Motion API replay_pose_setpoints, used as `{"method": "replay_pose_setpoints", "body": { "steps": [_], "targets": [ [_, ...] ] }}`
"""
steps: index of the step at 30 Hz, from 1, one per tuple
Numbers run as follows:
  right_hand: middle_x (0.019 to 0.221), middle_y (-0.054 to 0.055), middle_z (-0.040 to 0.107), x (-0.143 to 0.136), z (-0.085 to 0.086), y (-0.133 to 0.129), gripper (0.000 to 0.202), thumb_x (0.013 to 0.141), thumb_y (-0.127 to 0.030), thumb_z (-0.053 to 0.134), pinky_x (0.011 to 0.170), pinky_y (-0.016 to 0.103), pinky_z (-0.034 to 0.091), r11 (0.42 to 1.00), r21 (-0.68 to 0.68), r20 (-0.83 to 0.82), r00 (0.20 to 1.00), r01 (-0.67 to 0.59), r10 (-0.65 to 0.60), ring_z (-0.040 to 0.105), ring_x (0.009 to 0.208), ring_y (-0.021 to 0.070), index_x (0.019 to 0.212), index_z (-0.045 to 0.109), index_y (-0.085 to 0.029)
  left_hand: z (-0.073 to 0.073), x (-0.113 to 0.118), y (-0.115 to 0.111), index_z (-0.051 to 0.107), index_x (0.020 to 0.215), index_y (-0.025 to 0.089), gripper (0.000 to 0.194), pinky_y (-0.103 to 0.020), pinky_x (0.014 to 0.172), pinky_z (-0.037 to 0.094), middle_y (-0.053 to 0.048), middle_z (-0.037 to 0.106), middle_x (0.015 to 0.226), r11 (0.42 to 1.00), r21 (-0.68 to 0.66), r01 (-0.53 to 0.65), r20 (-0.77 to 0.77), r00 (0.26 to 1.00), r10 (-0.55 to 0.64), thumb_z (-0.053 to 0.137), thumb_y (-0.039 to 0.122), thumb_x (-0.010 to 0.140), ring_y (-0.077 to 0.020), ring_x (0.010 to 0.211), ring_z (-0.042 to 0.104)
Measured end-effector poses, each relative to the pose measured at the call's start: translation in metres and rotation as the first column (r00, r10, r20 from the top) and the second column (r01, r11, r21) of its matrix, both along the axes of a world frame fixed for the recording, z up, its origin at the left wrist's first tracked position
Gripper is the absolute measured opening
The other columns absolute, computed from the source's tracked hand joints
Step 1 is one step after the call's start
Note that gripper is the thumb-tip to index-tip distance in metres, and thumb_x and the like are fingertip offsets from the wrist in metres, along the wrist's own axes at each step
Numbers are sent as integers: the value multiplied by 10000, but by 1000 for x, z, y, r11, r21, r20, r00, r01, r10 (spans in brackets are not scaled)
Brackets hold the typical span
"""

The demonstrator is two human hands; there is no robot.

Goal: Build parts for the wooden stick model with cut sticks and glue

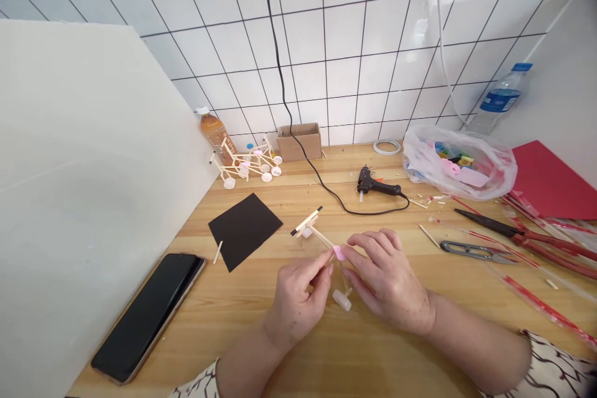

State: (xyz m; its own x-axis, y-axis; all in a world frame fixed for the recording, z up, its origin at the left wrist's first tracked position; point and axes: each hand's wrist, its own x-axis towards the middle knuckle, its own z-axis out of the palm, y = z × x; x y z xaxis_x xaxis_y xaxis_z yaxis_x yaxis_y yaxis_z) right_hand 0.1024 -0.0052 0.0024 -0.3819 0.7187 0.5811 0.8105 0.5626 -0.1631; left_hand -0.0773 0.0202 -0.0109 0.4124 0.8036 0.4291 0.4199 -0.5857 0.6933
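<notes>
Between my hands is a small model tricycle [321, 235] built of pale wooden sticks, with dark-tipped handlebars pointing away from me. A round whitish wheel [342, 300] sits at its near end. My left hand [301, 298] pinches the frame from the left, thumb and forefinger at the pink seat piece [339, 253]. From the right, the fingertips of my right hand [389, 280] press on the same pink piece, its other fingers curled. Part of the frame is hidden behind my fingers.
Similar stick models [247, 165] stand by a tea bottle [215, 130]. A black sheet [245, 230] and a phone [149, 317] lie left. A glue gun [377, 186], plastic bag [459, 165], thread snips [476, 251] and red-handled pliers [527, 236] lie right. A black cord [321, 177] crosses the back.
</notes>
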Motion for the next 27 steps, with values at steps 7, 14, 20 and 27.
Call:
{"method": "replay_pose_setpoints", "body": {
  "steps": [7, 14, 20, 27],
  "targets": [
    [984, 115, 592, 1, 2, 1, 286, 794, -148, 513, 772, 421, 371, 997, -64, -68, 997, -45, 40, 524, 900, 242, 1077, 552, -163, -2, 0, 0, 653, 1050, 166, 272, -232, 554, 427, -30, 606, 611, 1000, -13, -20, 8, 1000, 20, 494, 185, 830, -114, 523, 514],
    [909, 77, 634, 13, 0, 10, 139, 792, -190, 553, 756, 386, 417, 985, -170, -315, 948, -5, -50, 570, 850, 216, 922, 604, -196, 10, 3, 6, 665, 845, 157, 188, -217, 530, 415, -8, 579, 576, 931, -360, -67, 147, 981, 127, 530, 285, 814, -106, 518, 510],
    [803, 36, 646, 13, -8, 13, 92, 789, -154, 551, 743, 367, 414, 946, -320, -275, 961, -55, -37, 592, 766, 183, 777, 628, -202, 5, 6, 20, 639, 828, 113, 286, -195, 449, 353, -12, 570, 547, 702, -702, 119, 361, 910, 206, 587, 386, 762, -83, 461, 464],
    [768, 27, 638, 12, -10, 13, 138, 797, -120, 526, 742, 365, 407, 932, -354, -273, 962, -78, -24, 577, 753, 176, 695, 583, -193, 3, 8, 26, 635, 817, 107, 272, -184, 426, 329, -7, 568, 534, 583, -760, 286, 498, 833, 241, 649, 353, 702, -68, 442, 456]
  ]
}}
